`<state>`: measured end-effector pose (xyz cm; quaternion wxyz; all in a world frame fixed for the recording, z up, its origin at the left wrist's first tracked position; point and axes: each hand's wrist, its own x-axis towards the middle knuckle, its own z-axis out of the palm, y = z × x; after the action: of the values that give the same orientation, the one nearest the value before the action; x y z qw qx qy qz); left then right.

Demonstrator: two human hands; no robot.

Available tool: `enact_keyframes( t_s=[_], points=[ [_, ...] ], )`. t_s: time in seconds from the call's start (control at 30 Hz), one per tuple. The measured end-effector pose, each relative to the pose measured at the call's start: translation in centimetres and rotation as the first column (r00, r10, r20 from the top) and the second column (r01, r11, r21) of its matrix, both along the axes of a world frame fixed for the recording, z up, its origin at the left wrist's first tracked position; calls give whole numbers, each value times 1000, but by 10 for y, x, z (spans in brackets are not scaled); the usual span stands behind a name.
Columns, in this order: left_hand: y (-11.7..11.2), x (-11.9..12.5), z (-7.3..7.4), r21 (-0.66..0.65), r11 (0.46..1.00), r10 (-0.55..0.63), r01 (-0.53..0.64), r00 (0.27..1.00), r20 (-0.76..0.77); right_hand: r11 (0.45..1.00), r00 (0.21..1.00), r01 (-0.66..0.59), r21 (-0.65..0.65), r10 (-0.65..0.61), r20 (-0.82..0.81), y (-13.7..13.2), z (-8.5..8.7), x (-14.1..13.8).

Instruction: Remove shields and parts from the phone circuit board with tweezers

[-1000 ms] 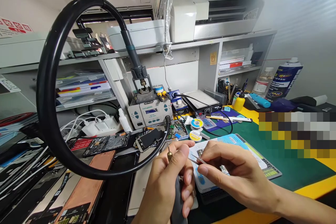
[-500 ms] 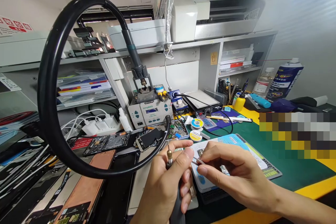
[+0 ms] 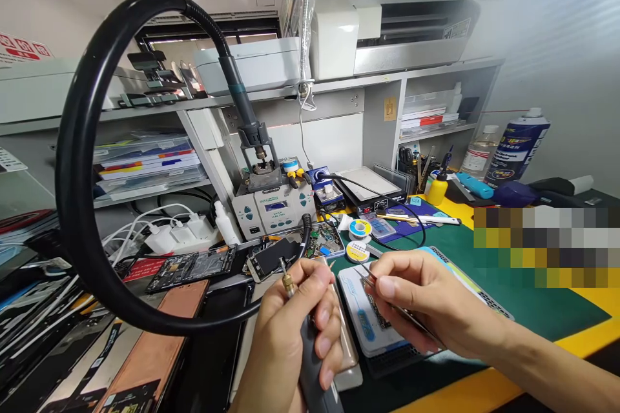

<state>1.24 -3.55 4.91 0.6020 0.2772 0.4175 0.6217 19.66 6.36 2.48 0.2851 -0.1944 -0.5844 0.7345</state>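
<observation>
In my left hand point(image 3: 300, 329) is a dark grey pen grinder point(image 3: 314, 361), tilted up to the left, with a brass collet point(image 3: 287, 282) and a thin metal bit at its top. Thumb and forefinger are pinched beside it; a tiny pointed tip shows above them, too small to name. My right hand point(image 3: 421, 297) is closed on slim metal tweezers point(image 3: 414, 317), their tips pointing at the left fingertips, a short gap away. Below the right hand lies a white and blue repair pad point(image 3: 356, 300) with a small circuit board point(image 3: 380, 311), partly covered by the fingers.
A thick black hose point(image 3: 68, 161) loops across the left side from the hot air station point(image 3: 274, 206). Phone parts and a copper-coloured back plate point(image 3: 169, 329) crowd the left. Solder reels point(image 3: 358, 251), a yellow bottle point(image 3: 437, 190) and a spray can point(image 3: 518, 148) stand farther back.
Both hands have drawn apart slightly, the left moving left and down. The tweezers now show along the right palm, their tips away from the left fingers. The view has shifted a little.
</observation>
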Motion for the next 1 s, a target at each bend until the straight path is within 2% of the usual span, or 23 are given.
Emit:
enact_keyframes(
  t_s=[0.27,0.7,0.8,0.87,1.0],
  points=[
    [-3,7,8,-34,999,34,-35,999,-17,991,998,-52,-124,46,-53,-1,3,2],
    [-3,10,9,-40,997,63,-65,997,-43,996,999,-29,-84,26,-38,-2,7,-1],
    [-1,7,7,-30,997,68,-70,996,-56,998,998,56,-26,-57,-29,7,10,3],
    [0,5,6,-23,997,69,-70,995,-66,987,986,160,24,-159,-42,17,14,11],
    [2,0,5,-15,996,84,-86,992,-89,910,916,401,105,-393,-83,37,22,40]
  ],
)
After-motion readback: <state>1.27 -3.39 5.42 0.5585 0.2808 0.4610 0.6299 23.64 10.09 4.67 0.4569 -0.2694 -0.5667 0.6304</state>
